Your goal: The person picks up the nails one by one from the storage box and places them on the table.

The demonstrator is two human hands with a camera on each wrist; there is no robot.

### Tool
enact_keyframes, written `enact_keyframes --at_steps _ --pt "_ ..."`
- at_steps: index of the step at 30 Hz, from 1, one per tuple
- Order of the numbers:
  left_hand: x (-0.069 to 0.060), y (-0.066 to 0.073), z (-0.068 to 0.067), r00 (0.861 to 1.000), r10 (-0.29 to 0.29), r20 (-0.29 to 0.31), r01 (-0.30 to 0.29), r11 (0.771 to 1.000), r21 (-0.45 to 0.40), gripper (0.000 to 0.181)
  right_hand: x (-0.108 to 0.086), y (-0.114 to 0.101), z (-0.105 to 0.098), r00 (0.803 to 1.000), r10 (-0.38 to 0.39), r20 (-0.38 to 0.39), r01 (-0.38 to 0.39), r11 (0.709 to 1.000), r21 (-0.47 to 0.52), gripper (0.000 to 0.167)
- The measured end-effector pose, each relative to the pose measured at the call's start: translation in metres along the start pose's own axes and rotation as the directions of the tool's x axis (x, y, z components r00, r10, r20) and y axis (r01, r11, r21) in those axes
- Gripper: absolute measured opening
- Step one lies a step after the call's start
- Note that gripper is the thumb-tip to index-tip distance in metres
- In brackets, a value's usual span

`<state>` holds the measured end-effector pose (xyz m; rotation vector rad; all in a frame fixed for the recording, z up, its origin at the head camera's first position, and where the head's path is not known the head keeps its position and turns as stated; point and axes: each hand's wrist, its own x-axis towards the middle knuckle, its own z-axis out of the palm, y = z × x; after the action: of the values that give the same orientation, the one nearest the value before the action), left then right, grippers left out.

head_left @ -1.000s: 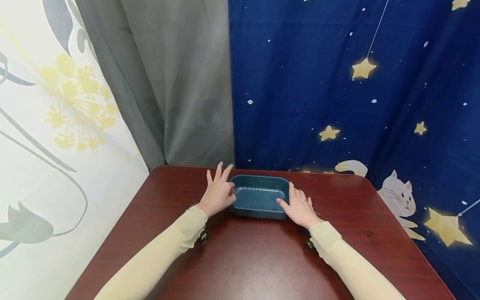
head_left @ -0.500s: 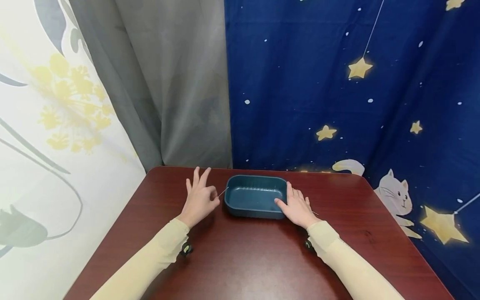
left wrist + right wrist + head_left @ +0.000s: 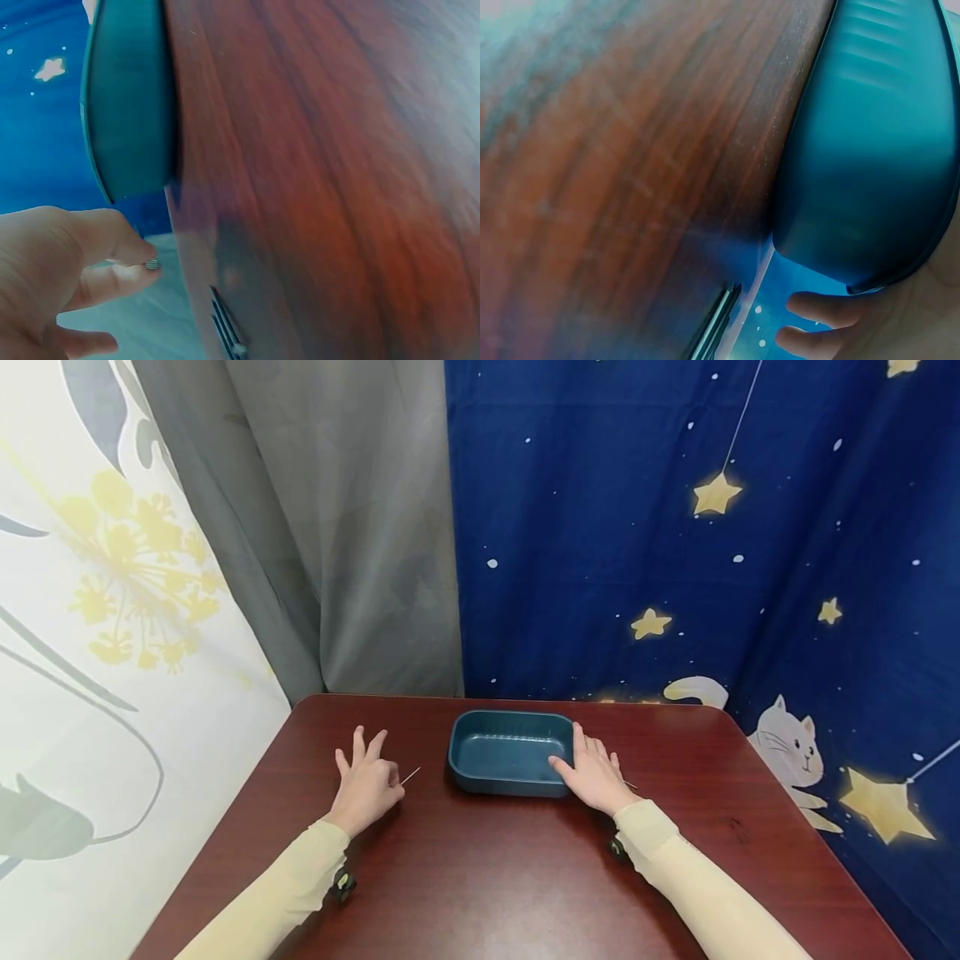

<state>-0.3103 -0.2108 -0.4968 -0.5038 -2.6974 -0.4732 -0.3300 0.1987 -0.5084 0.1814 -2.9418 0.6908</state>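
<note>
A dark teal plastic box (image 3: 510, 753), rectangular with rounded corners, stands upright on the table. My right hand (image 3: 596, 777) holds its right end, with the thumb over the near rim and the fingers along the outside. To the left of the box and apart from it, my left hand (image 3: 367, 789) pinches a thin, light stick (image 3: 410, 776) between thumb and index finger, the other fingers spread. In the left wrist view a small ridged, greyish end (image 3: 152, 264) shows at those fingertips; its exact kind is unclear. The right wrist view shows the box's smooth outer wall (image 3: 870, 165).
The dark red wooden table (image 3: 480, 877) has its far edge against a grey curtain (image 3: 382, 543) and a blue starry curtain (image 3: 570, 527). Thin dark rods (image 3: 223, 326) show by the left hand, and similar rods (image 3: 716, 326) by the right.
My left hand has drawn the thin stick out from over the box, leftward and nearer to me. The right hand stays at the box, which keeps its place on the table.
</note>
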Motion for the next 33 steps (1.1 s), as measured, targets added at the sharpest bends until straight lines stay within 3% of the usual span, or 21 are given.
enact_keyframes --at_steps 6,18,26,33 --pt "-0.009 -0.012 0.002 0.999 -0.033 0.038 0.030 0.997 0.076 0.032 -0.001 0.000 0.000 1.000 -0.002 -0.004 0.002 1.000 0.000 0.093" --pt "-0.020 -0.020 0.001 0.993 -0.074 0.096 0.065 0.994 0.093 0.034 -0.001 0.002 0.000 1.000 -0.002 0.012 0.002 1.000 -0.006 0.096" --pt "-0.017 -0.020 0.001 0.989 -0.093 0.112 0.082 0.992 0.100 0.034 0.002 0.003 -0.001 1.000 0.000 0.012 0.000 1.000 -0.013 0.104" --pt "-0.019 -0.022 -0.001 0.990 -0.093 0.104 0.082 0.991 0.105 0.035 0.003 0.002 0.001 1.000 0.003 0.004 -0.003 1.000 0.006 0.094"
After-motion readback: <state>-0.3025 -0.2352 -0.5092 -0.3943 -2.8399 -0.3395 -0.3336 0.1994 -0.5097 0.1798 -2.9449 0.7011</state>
